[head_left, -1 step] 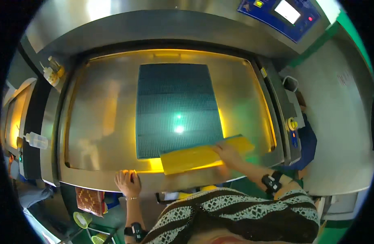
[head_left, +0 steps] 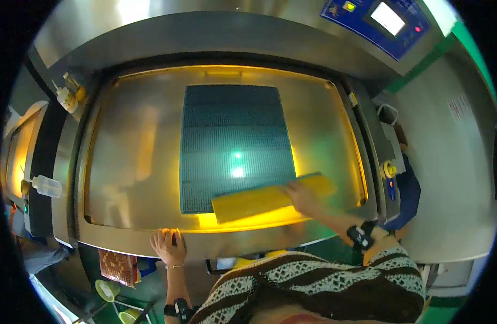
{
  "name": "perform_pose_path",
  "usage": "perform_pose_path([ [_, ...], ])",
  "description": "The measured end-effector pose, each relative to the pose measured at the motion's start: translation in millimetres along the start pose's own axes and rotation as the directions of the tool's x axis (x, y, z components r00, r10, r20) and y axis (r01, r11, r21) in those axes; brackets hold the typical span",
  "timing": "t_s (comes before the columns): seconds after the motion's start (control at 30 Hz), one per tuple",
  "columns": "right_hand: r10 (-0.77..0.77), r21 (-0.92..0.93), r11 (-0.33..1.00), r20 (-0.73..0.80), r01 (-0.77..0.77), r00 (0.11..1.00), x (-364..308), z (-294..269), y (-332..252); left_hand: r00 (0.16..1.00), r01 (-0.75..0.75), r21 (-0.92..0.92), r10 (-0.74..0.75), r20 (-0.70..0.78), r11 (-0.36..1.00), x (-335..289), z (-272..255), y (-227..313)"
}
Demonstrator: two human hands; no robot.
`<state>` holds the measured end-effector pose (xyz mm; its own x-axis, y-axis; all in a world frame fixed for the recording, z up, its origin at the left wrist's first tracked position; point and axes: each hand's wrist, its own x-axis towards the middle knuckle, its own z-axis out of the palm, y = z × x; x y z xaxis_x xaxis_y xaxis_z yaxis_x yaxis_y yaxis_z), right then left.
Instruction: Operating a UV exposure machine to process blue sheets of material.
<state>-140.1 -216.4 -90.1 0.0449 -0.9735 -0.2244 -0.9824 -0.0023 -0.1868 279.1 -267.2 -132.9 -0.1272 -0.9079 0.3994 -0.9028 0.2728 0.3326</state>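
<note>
My right hand (head_left: 303,198) is closed on a long yellow strip-like piece (head_left: 248,204), flat and slightly blurred, with a darker upper edge. The piece lies at a slant over the near right corner of a dark blue-green ribbed panel (head_left: 235,135). That panel rests on the metal bed of a machine (head_left: 135,146), and two bright light spots reflect off it. My left hand (head_left: 170,247) rests on the bed's front edge, its fingers bent and the thumb a little apart, holding nothing that I can see.
A blue control panel (head_left: 375,24) with a lit screen sits at the upper right. A squeeze bottle (head_left: 47,186) lies on the left ledge, and more bottles (head_left: 69,97) stand behind it. Yellow tape (head_left: 389,169) is on the right ledge. A grey-white table (head_left: 448,178) flanks the right side.
The yellow piece and my right hand have shifted slightly away from me, uncovering more of the glowing front strip of the bed. My left hand stays at the front edge.
</note>
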Motion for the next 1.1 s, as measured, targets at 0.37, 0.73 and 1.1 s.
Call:
perform_pose_path([
  [0.37,0.165,-0.096,0.978,-0.186,-0.185,0.969,398,-104,177,0.997,0.065,0.059,-0.067,0.03,0.996,13,6,2],
  [0.73,0.183,-0.024,0.979,0.544,-0.203,0.819,109,-37,10,0.988,0.116,-0.04,-0.111,0.104,0.992,30,-14,-80],
  [1.1,-0.037,-0.058,0.998,0.008,0.038,0.999,272,-46,-17,0.978,0.202,0.175,-0.207,0.011,0.964,45,-13,-117],
])
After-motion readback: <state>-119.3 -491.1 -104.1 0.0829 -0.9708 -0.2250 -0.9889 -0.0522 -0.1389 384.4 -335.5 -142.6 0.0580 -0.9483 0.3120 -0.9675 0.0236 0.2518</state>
